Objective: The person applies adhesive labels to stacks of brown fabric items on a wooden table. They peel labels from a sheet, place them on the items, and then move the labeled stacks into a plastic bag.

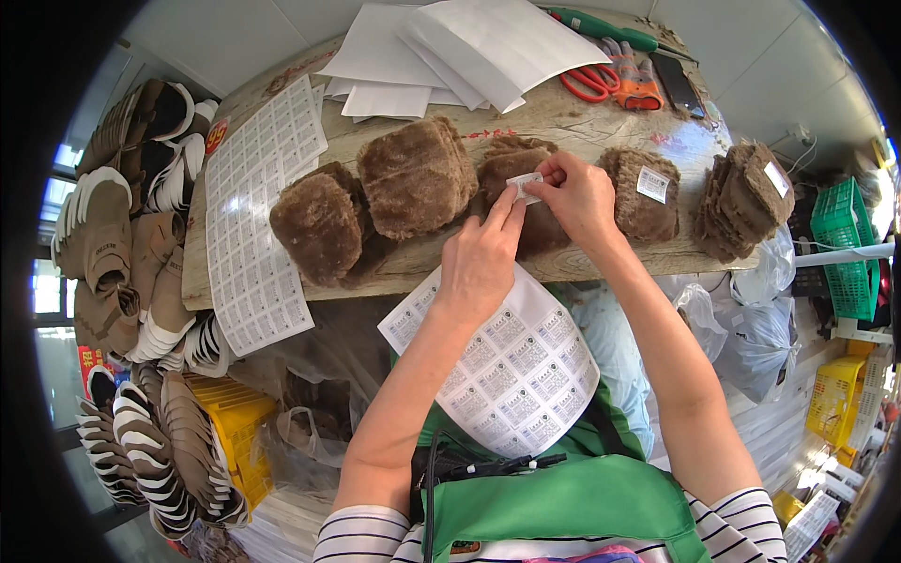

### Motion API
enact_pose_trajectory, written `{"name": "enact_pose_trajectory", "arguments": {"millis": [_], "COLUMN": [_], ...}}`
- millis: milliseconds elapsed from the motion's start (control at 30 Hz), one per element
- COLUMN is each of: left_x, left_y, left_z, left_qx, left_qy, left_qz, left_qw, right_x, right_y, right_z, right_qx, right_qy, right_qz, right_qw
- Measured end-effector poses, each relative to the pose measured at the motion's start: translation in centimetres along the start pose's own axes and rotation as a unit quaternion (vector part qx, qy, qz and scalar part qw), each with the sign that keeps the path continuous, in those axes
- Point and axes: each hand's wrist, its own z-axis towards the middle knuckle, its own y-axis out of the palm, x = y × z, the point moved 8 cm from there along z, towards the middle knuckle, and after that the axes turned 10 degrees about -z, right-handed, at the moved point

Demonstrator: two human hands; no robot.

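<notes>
A small white printed label (525,185) lies over a brown fur piece (544,228) in the middle of the table. My right hand (577,200) pinches the label between thumb and fingers. Beside it, my left hand (477,255) has its fingers stretched out, with the fingertips at the label's left edge; its thumb is hidden. A large sheet of labels (516,380) rests below my hands, over my lap. To the right, a fur stack (624,206) bears a white label (652,185) on top.
Two fur stacks stand left, one pile (741,202) far right. A long label sheet (253,197) hangs over the table's front edge. Behind lie white sheets (488,47), red scissors (593,84), an orange-grey glove (638,84) and a green-handled tool (605,30). Boots (103,225) are stacked left.
</notes>
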Motion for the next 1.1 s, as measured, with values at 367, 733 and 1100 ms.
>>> {"name": "enact_pose_trajectory", "arguments": {"millis": [367,733,1100], "left_x": [-0.2,-0.6,-0.7], "left_y": [0.2,-0.6,-0.5], "left_z": [-0.3,-0.9,-0.9], "left_qx": [0.013,0.028,0.037], "left_qy": [-0.007,-0.022,-0.029], "left_qz": [-0.024,-0.082,-0.073], "left_qw": [1.000,0.996,0.996], "right_x": [0.6,1.2,-3.0], "right_y": [-1.2,0.6,-1.2], "right_z": [0.9,1.1,0.6], "right_qx": [0.006,-0.076,-0.023], "right_qy": [0.001,0.032,-0.120], "right_qz": [-0.106,-0.062,-0.160], "right_qw": [0.994,0.995,0.979]}}
